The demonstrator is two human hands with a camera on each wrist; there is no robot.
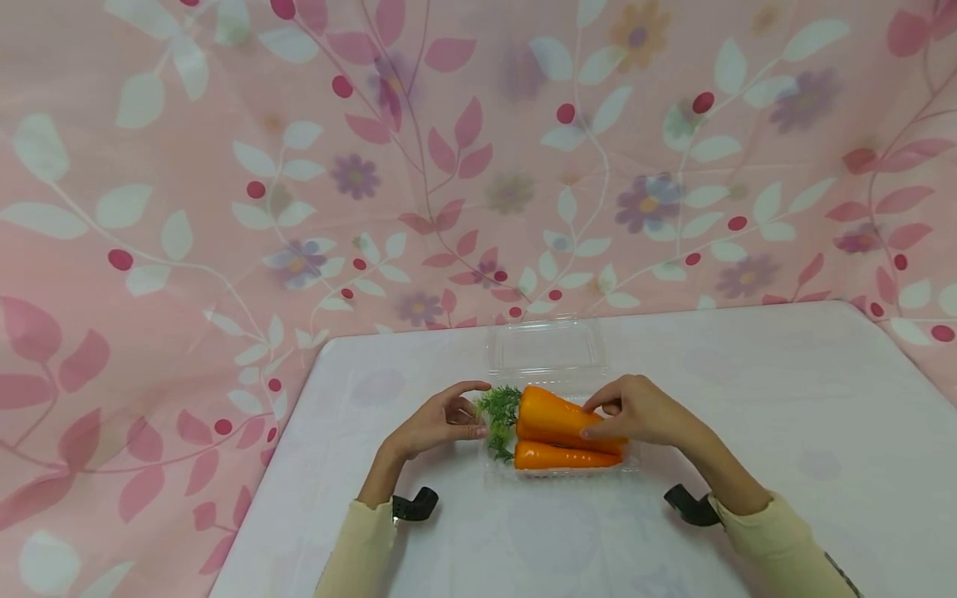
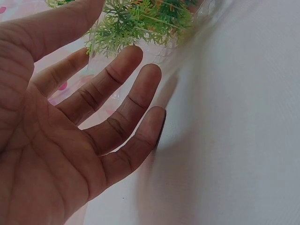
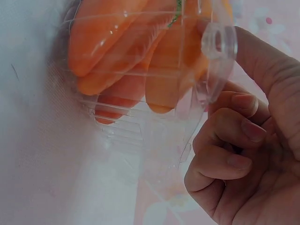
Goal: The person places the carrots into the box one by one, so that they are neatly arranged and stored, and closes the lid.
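Observation:
Several orange toy carrots (image 1: 557, 414) with green leafy tops (image 1: 503, 415) lie in a clear plastic clamshell box (image 1: 552, 473). Its lid (image 1: 549, 347) stands open at the far side. My right hand (image 1: 646, 415) pinches the narrow end of the upper carrot between thumb and forefinger; the other fingers curl toward the palm in the right wrist view. At the box's left end is my left hand (image 1: 439, 422), its fingers spread and gently bent beside the leaves (image 2: 140, 23), holding nothing. Through the box wall, the right wrist view shows carrot tips (image 3: 115, 70) overlapping.
A white cloth covers the table (image 1: 748, 399). Behind its far edge hangs a pink curtain (image 1: 478, 166) printed with leaves and flowers. Black wrist cameras (image 1: 415, 504) sit on both wrists, close above the cloth.

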